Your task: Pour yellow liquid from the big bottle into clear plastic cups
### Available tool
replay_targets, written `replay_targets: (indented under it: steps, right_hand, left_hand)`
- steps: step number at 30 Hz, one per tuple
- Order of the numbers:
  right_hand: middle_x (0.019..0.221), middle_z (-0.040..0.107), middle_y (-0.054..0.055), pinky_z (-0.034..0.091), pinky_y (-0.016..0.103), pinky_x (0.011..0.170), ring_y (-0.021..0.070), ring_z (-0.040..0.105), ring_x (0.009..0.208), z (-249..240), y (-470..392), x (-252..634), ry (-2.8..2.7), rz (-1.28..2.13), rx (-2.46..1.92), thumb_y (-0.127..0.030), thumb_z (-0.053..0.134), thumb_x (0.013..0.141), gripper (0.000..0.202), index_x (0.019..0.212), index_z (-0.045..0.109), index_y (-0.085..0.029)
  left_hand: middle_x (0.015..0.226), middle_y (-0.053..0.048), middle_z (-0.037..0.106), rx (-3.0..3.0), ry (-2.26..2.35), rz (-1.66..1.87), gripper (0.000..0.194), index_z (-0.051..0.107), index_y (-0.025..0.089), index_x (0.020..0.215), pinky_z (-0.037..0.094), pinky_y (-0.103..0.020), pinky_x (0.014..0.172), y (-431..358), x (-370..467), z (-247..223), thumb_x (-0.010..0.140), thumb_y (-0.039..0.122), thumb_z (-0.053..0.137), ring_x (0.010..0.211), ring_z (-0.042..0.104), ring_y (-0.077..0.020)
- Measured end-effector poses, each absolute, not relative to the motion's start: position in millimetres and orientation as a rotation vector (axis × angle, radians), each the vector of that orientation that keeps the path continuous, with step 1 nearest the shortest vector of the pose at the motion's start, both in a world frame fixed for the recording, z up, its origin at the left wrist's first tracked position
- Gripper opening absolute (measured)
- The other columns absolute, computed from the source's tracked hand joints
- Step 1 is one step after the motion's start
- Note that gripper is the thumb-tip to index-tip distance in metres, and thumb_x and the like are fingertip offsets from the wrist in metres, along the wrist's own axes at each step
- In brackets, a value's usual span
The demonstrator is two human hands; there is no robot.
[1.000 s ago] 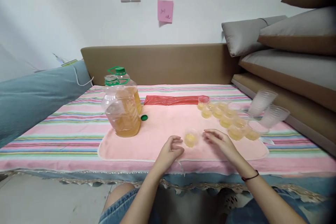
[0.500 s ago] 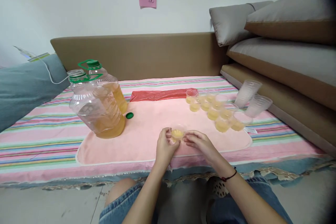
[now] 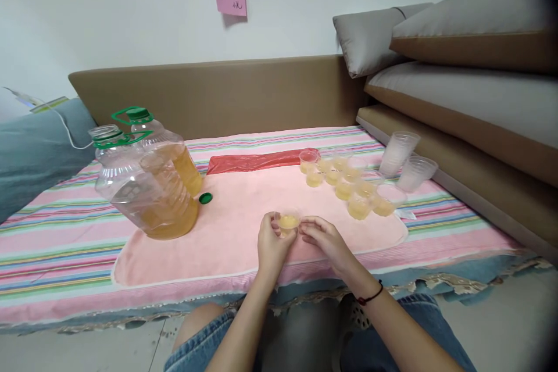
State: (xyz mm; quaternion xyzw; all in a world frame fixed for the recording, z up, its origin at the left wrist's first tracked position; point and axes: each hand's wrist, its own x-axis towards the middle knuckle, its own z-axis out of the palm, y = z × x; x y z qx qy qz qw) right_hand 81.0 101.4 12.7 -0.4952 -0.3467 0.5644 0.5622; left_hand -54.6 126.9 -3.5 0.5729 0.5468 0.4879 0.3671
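- Both hands meet around one small cup (image 3: 288,222) of yellow liquid: the left hand (image 3: 271,243) curls its fingers against the cup's left side, and the right hand (image 3: 323,239) touches its right side with thumb and fingertips.
- Neither hand is nearer; the cup sits directly between them, just ahead of the knuckles, so each reaches it equally.
- That cup stands upright on the pink mat (image 3: 226,226), near the mat's front edge, its mouth facing up.
- Whether the cup is lifted off the mat or resting on it cannot be told.
- Off to the right and farther back, well apart from the hands, stands a cluster of filled cups (image 3: 344,183), with two stacks of empty cups (image 3: 407,160) beyond.
- To the left, well apart, stand two large jugs (image 3: 150,186) and a loose green cap (image 3: 205,198).
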Motion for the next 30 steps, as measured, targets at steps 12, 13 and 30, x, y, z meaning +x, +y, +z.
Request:
replay_targets:
  steps: [12,13,30]
  right_hand:
    - [0.11,0.067,0.011,0.049,0.036,0.079,0.0276,0.062,0.104,20.0,113.4,113.5,-0.606,1.167,-1.219,-0.035,0.076,0.057,0.043,0.096,0.066,-0.019]
    - [0.113,0.067,0.012,0.049,0.036,0.08,0.0277,0.062,0.106,20.9,115.5,115.8,-0.589,1.156,-1.213,-0.035,0.076,0.058,0.045,0.098,0.065,-0.019]
    - [0.121,0.067,0.01,0.051,0.039,0.091,0.0296,0.06,0.117,24.5,134.3,120.5,-0.441,1.122,-1.173,-0.032,0.075,0.058,0.051,0.106,0.063,-0.021]
  left_hand:
    - [0.09,-0.003,0.065,1.399,1.252,1.266,0.037,0.053,0.02,0.092,0.051,-0.028,0.069,169.0,10.7,-1.4,0.059,0.018,0.071,0.078,0.066,-0.0175]
    - [0.089,-0.002,0.065,1.403,1.24,1.265,0.037,0.053,0.02,0.092,0.051,-0.028,0.07,173.2,16.4,-0.6,0.059,0.019,0.071,0.079,0.066,-0.0175]
    - [0.094,-0.002,0.063,1.529,1.343,1.166,0.037,0.053,0.021,0.092,0.046,-0.027,0.071,222.7,61.5,1.4,0.06,0.019,0.069,0.082,0.063,-0.0173]
